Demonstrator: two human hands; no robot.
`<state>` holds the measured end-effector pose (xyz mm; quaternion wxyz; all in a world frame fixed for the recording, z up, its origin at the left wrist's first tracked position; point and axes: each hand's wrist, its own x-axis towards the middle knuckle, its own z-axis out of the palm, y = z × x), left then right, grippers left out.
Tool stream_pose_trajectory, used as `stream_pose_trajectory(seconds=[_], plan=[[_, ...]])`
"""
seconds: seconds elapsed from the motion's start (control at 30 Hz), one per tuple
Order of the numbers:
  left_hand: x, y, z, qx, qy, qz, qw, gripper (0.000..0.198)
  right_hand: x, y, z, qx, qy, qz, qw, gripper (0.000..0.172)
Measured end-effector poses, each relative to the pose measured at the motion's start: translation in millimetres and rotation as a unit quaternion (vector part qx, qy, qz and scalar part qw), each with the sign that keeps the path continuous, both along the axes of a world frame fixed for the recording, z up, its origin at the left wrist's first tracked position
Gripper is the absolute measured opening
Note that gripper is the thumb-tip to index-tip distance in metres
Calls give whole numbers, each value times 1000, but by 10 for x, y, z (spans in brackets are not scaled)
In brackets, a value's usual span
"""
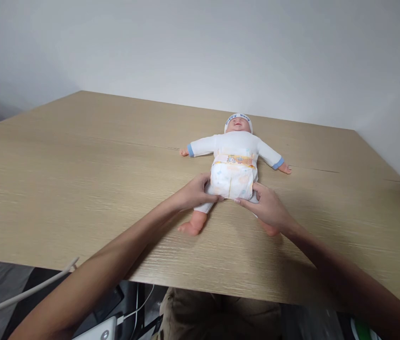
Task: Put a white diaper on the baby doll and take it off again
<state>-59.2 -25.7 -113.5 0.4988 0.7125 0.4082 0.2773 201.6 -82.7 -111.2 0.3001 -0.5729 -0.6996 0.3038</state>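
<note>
The left thumb (217,198) lies along the diaper's (233,177) lower edge at seven o'clock, its fingers at nine, curled in beside the hip. The right hand (268,203) sits at four o'clock, thumb at the lower edge near six, fingers at the diaper's side. Each hand's thumb and fingers stand apart around a leg top; whether either pinches cloth I can't tell.

The step looks like settling the leg edges of the diaper. Even, gentle pressure from both sides should suit it: a pull from one thumb alone could skew the printed band (237,159) at twelve. Running a fingertip under each leg edge would help find folds in the sleepsuit.

The diaper is on the doll (237,141), which lies face up on the table (79,189), cap (238,116) at twelve, feet at five and seven.

The left hand (197,191) hides much of the seven-o'clock thigh; the right covers most of the other leg and part of its foot (268,230). Below the table edge, a white device (102,330) at seven is cut off.
</note>
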Motion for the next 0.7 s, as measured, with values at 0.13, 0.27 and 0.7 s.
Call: stream_pose_trajectory(seconds=[0.13, 0.27, 0.7], plan=[[44, -33, -18, 48, 25, 31, 998, 46, -39, -15, 8, 13, -37, -3, 999, 26], [60, -56, -36, 87, 68, 53, 992, 41, -69, -16, -8, 35, -68, -11, 997, 19], [-47, -1, 138, 16, 18, -24, 999, 44, -15, 17, -54, 47, -42, -1, 998, 17]])
